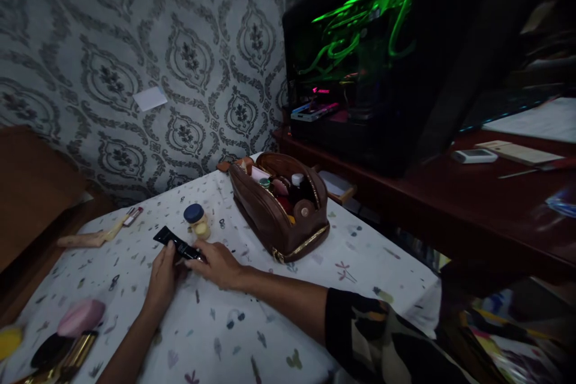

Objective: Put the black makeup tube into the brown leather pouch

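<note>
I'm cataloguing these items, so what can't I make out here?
Head view: any wording on the black tube, too small and dim to read.
Head view: the lower contents of the brown bag, hidden by its walls and upper items.
Head view: the yellow item's full shape, blurred and cut off by the left edge.

Blk tube, brn bag w/ gold zip, wht cloth w/ multicol. plant print.
</note>
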The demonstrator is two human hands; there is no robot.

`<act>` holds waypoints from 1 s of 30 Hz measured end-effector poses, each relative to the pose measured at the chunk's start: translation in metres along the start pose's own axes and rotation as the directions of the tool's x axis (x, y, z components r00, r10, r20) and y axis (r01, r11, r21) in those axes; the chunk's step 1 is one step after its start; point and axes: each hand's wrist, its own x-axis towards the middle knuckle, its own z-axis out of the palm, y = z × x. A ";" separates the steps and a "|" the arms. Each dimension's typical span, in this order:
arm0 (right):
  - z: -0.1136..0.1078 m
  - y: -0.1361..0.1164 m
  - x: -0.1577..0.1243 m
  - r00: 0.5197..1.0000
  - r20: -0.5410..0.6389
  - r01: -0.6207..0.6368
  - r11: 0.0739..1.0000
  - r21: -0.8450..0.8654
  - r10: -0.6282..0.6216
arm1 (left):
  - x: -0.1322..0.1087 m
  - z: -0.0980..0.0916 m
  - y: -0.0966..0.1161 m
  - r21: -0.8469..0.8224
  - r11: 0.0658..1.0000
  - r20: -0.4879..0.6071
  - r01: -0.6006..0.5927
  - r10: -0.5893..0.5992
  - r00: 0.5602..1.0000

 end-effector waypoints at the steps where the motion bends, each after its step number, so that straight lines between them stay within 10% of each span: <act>1: 0.000 0.000 -0.001 1.000 0.012 0.018 0.999 -0.039 -0.017 | 0.002 0.000 0.000 -0.059 0.998 -0.024 0.032 -0.034 0.999; 21: -0.014 -0.010 0.014 0.967 -0.244 0.019 0.941 0.338 0.068 | 0.009 -0.007 0.000 -0.421 0.902 0.047 0.096 -0.084 0.995; 30: -0.018 -0.013 0.010 1.000 -0.027 -0.010 0.988 0.152 0.015 | 0.014 -0.011 0.017 -0.321 0.947 -0.117 -0.002 -0.037 0.992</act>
